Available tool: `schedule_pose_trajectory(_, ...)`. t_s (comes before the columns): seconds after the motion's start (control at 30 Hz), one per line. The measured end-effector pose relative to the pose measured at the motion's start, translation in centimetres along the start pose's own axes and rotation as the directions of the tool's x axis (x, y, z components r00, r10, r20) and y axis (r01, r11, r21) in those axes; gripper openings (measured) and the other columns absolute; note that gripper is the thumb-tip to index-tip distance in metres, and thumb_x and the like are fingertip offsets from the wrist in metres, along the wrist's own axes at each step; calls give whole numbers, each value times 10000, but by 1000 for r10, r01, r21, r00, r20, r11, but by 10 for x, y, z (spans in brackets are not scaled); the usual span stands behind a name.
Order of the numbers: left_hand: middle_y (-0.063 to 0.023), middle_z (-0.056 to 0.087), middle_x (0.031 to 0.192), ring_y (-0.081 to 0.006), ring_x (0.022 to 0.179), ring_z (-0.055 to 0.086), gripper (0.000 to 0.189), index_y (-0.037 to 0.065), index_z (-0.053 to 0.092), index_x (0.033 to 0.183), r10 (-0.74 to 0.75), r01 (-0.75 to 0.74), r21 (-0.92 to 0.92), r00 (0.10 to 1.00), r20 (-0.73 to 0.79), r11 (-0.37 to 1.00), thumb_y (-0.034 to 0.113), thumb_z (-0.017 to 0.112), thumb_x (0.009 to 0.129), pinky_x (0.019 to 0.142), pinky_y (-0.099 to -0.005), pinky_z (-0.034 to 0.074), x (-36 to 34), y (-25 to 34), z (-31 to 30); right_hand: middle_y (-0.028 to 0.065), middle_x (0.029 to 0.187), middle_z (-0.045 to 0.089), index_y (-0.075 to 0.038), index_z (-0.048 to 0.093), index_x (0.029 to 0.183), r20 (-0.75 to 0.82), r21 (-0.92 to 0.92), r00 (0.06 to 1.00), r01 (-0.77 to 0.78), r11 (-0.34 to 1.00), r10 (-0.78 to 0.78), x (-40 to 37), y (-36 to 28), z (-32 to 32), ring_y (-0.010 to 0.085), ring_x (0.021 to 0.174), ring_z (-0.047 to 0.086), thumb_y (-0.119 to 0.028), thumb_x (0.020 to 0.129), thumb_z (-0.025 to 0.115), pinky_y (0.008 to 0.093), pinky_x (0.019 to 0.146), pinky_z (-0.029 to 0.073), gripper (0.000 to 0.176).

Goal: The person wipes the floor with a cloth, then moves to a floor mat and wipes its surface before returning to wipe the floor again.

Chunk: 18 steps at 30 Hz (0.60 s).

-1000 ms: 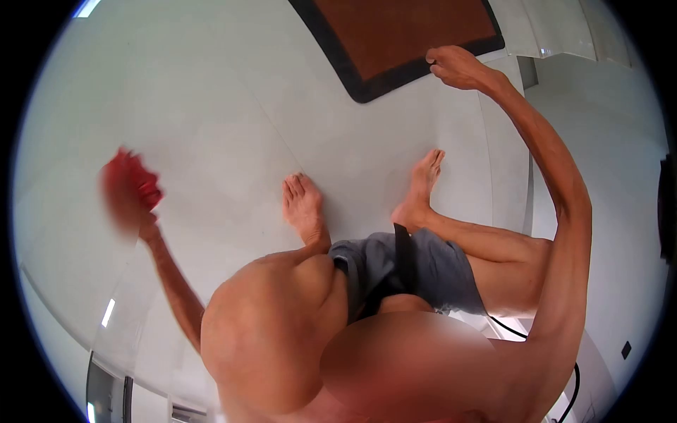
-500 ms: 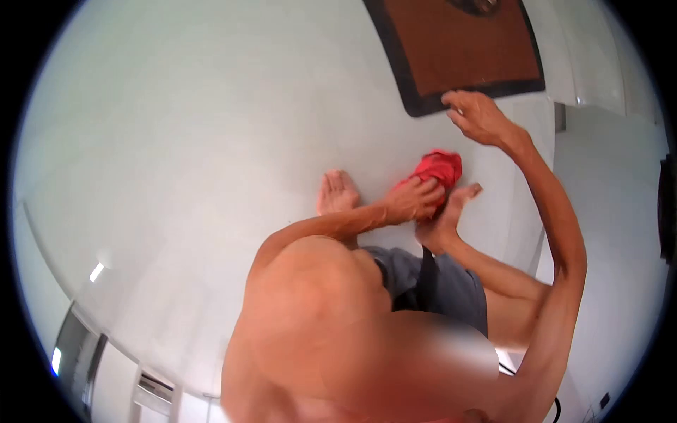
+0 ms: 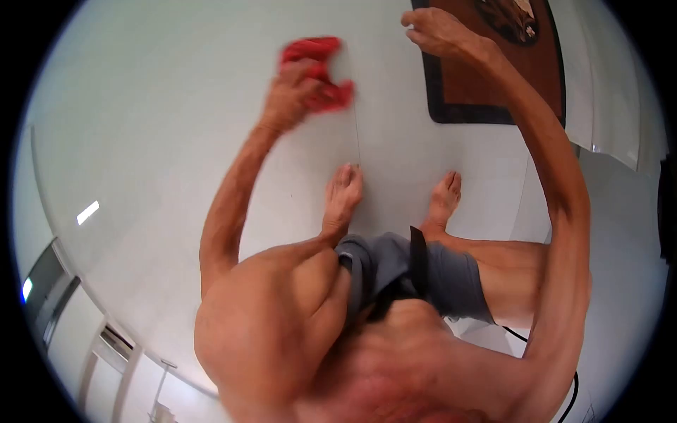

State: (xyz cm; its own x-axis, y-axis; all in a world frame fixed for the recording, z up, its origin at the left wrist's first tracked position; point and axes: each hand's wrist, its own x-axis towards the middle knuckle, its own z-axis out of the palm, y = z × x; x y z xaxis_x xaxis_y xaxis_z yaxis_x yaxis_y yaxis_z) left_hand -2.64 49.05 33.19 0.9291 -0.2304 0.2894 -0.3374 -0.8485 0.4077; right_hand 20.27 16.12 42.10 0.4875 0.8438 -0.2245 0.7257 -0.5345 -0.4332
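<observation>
My left hand is stretched out over the pale floor, its fingers closed on a crumpled red cloth that is smeared by motion. Parts of the cloth stick out beyond the fingertips and to the right of the hand. At upper right, my right hand hovers by the left border of a brown mat with a black edge. Its fingers curl loosely, with a small gap between thumb and fingers and nothing seen in them. My bare left foot and right foot rest on the floor below the hands.
A dark oval shape with lighter figures shows on the mat. White panelling runs along the right side. A black cable curves at lower right. Door-like openings stand at the far left.
My left hand has carried the red cloth from beside the right foot up and to the left. My right hand has moved up and slightly left, and the right foot now lies flatter.
</observation>
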Motion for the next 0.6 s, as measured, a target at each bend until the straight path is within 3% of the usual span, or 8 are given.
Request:
schedule_pose_trajectory(0.1,-76,637,1300,-329,1209,600,338,166,735,1156,-309,350,186,926,-215,918,99,805,833,1036,-528,524,-66,-67,-74,249,1117,755,13,687,1118,10,-123,1000,11,992,-10,42,-37,-3,433,1079,732,-139,1042,578,532,976,576,202)
schedule_pose_trajectory(0.13,-73,652,1258,-321,1180,611,345,160,732,1164,-401,465,195,868,-293,864,79,801,836,1032,-521,526,-88,-78,-96,238,989,745,11,674,1031,-164,-128,971,155,980,-175,44,-33,19,410,980,744,-139,1048,572,534,924,590,183)
schedule_pose_trajectory(0.23,-63,698,1134,-297,1091,645,370,143,724,1188,-562,633,-4,684,-466,774,18,790,846,1020,-501,533,-108,-57,-132,220,835,679,8,618,901,-82,1,996,42,999,-41,46,-30,52,381,847,714,-116,1022,574,545,858,586,179)
schedule_pose_trajectory(0.27,-60,713,1092,-289,1062,656,379,137,721,1196,-578,621,-91,653,-488,778,-2,786,849,1016,-494,535,-101,-34,-132,285,936,732,45,696,1095,41,-11,999,-16,1000,17,44,-31,55,419,907,740,-121,998,571,545,851,577,230)
schedule_pose_trajectory(0.37,-51,759,968,-265,973,691,409,120,713,1219,-519,440,-277,744,-421,854,-63,775,859,1004,-473,541,-70,49,-95,229,717,539,1,468,781,32,87,999,-33,996,31,31,-9,93,377,673,562,-71,891,554,562,696,473,157)
schedule_pose_trajectory(0.5,-116,664,1321,-392,1321,596,323,153,709,1165,-143,69,-301,962,-233,951,72,788,862,1104,-559,462,-63,137,41,307,888,628,42,544,922,-111,250,993,-21,968,51,-3,-18,100,499,858,620,-161,940,538,594,788,480,203)
schedule_pose_trajectory(0.57,-168,575,1522,-443,1393,537,277,157,694,1144,59,-96,-271,988,-142,958,190,776,882,1093,-612,455,-81,156,107,306,1040,724,3,691,1209,31,106,992,-127,986,125,-15,-9,89,507,1020,693,-183,955,577,567,918,542,336)
schedule_pose_trajectory(0.6,-162,530,1589,-461,1388,519,326,167,674,1168,102,-76,-280,992,78,957,236,791,872,1056,-648,458,-68,177,69,296,1016,732,-3,707,1210,67,109,980,-193,975,187,-21,-7,83,500,999,701,-189,969,581,552,914,547,330)
